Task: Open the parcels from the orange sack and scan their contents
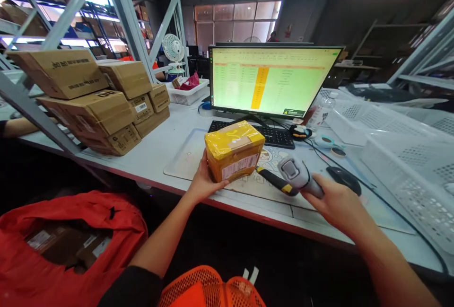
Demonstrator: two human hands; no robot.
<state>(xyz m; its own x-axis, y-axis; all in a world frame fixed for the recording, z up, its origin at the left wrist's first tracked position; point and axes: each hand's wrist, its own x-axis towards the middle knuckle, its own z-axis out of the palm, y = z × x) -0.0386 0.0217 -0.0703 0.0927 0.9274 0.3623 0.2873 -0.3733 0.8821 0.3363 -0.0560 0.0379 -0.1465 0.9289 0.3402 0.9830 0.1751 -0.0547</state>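
Note:
My left hand point(204, 181) grips the near left side of a small box wrapped in yellow tape point(234, 150), which rests on a desk mat point(184, 155) with its white label facing me. My right hand point(335, 205) is closed round the handle of a grey and yellow barcode scanner point(292, 174). The scanner's head points left at the label, a short way from the box.
A monitor point(269, 80) with a green spreadsheet and a black keyboard point(273, 134) stand behind the box. Stacked cardboard boxes point(95, 99) sit at left, white plastic baskets point(400, 141) at right, a mouse point(344, 179) beside the scanner. A red bag of parcels point(67, 245) lies below.

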